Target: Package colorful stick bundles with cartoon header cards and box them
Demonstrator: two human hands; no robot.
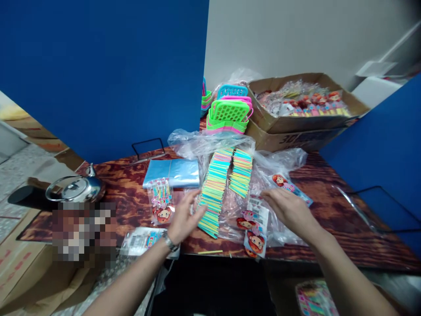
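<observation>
Two rows of thin coloured sticks lie on clear plastic mid-table: a long row [213,193] and a shorter row [241,172] to its right. My left hand [186,217], with a watch on the wrist, is at the long row's left edge, fingers apart and holding nothing visible. Over the plastic right of the short row is my right hand [289,210], its fingers pressed together; whatever they may hold is hidden. Printed cartoon cards [255,235] lie left of that hand. A filled packet [161,202] rests on blue-tinted clear bags [173,172] to the left.
A metal kettle [77,188] stands on the far left. Stacked plastic baskets [228,112] and an open carton [296,123] of filled packets are at the back. Another packet [141,240] lies at the front edge, beside a stray stick [210,252]. Blue panels flank the table.
</observation>
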